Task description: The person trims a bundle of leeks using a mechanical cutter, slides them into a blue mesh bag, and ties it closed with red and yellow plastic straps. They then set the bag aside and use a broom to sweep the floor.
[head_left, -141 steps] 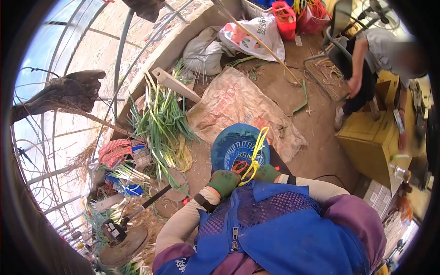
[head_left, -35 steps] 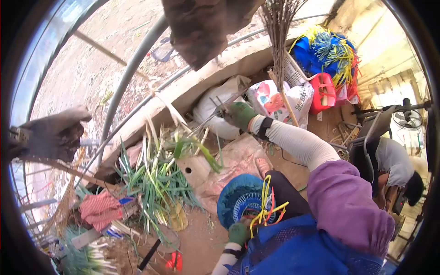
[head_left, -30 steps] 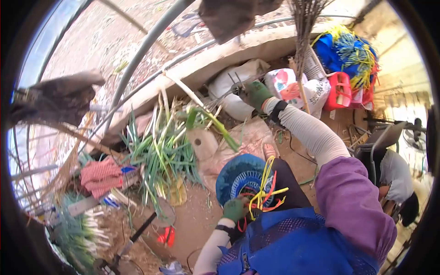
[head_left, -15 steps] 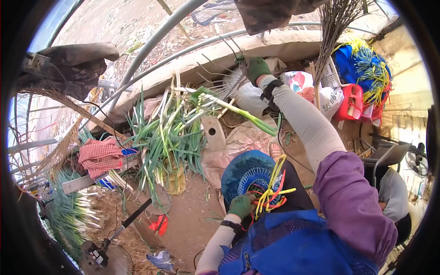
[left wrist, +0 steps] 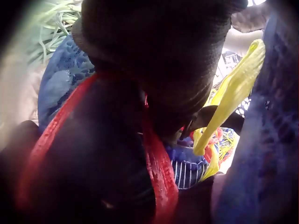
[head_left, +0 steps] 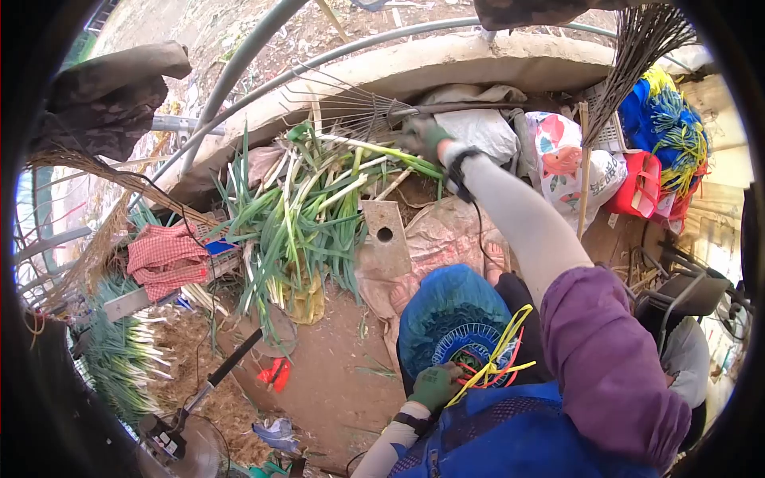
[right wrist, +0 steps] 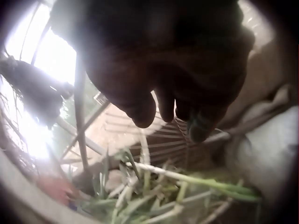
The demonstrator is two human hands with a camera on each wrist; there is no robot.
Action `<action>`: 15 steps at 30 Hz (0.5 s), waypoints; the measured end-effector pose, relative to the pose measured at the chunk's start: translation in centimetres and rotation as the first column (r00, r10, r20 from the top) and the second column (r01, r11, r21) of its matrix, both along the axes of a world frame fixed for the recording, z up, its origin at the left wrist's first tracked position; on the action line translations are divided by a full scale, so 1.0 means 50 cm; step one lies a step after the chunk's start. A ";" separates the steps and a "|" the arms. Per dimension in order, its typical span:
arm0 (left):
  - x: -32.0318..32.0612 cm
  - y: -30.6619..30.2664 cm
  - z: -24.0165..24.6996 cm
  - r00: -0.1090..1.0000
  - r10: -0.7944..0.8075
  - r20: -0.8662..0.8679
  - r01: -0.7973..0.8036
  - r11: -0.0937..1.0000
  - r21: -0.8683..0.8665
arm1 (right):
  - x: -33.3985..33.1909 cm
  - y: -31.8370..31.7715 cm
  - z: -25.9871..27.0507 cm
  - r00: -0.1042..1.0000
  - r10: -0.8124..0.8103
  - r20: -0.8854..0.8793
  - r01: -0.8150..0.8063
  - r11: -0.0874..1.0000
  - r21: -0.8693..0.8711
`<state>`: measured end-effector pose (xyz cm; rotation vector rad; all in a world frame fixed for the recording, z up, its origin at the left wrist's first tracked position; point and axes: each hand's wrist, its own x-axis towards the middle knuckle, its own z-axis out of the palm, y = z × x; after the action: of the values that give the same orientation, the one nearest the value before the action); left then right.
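In the head view my gloved left hand [head_left: 437, 386] lies at my lap, its curled fingers gripping a red plastic strip [left wrist: 161, 182]. Beside it sits a round blue cloth-covered thing [head_left: 442, 307] with a gathered, white-stitched opening; red and yellow strips [head_left: 500, 358] spill over its edge. My right arm reaches forward, and the right hand [head_left: 422, 137], blurred, hangs loosely with nothing in its fingers. Just beyond it a wire-tined rake [head_left: 382, 113] leans by the low wall, handle toward the sacks. Below the tines lie piled green onions [head_left: 307, 207].
White sacks [head_left: 478, 135], a twig broom [head_left: 645, 40] and a red basket [head_left: 637, 185] stand along the low wall. A holed board [head_left: 386, 215] lies by my feet. More onions [head_left: 131, 350] are at left, near a black-shafted tool [head_left: 235, 358]. Someone sits at right.
Earlier both hands were at the blue thing. My right hand then held the rake up by the wall; now the rake rests there and the hand is off it. The left hand has stayed.
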<state>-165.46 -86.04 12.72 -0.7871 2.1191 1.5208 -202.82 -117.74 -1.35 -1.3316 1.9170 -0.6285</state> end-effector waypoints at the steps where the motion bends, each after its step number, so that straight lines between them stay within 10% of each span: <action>1: 0.003 -0.002 -0.002 1.000 0.013 -0.023 -0.013 1.000 -0.007 | 0.011 0.060 -0.019 0.987 0.013 -0.160 -0.006 0.999 0.045; 7: 0.001 -0.026 -0.004 1.000 0.000 -0.032 0.001 0.999 0.032 | -0.006 0.258 -0.175 0.986 -0.060 -0.157 0.127 0.877 0.464; 15: 0.044 0.012 -0.051 0.995 -0.096 -0.026 0.098 0.991 0.091 | 0.020 0.090 -0.332 0.988 -0.008 -0.155 0.054 0.953 0.297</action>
<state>-163.26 -85.44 10.17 -0.6297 2.0546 1.5696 -201.84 -113.23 -17.93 -1.1831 2.0625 -0.2400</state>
